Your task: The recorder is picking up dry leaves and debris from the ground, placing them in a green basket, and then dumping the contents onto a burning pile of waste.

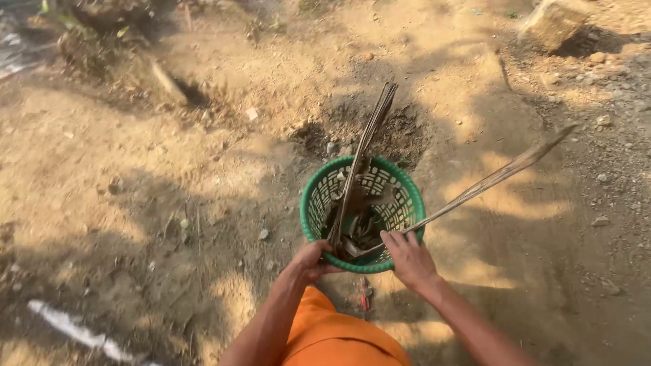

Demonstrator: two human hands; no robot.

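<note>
Down on the sunlit, dusty ground, a green plastic basket (319, 196) with a lattice wall sits just in front of the person, beside a shallow dark hollow (400, 132) dug in the earth. Both hands are at its near rim. The left hand (313, 261) is curled round the lower ends of some dark dried stalks (363, 152), which rise steeply out of the basket and lean away, their tips over the hollow. The right hand (409, 257) lies on the rim with its fingers bent over the base of a long pale dried frond (495, 179); that frond slants out low to the right, well beyond the basket, its far end blurred. How tightly either hand grips, I cannot tell from here. Inside the basket there is more dark, tangled plant litter. Orange cloth (332, 335) shows between the forearms at the bottom. A pale block of stone (553, 24) lies far off at the top right, small stones scatter the gravel on the right, and a white strip (74, 329) lies on the soil at the lower left. Leaf shadows dapple everything.
</note>
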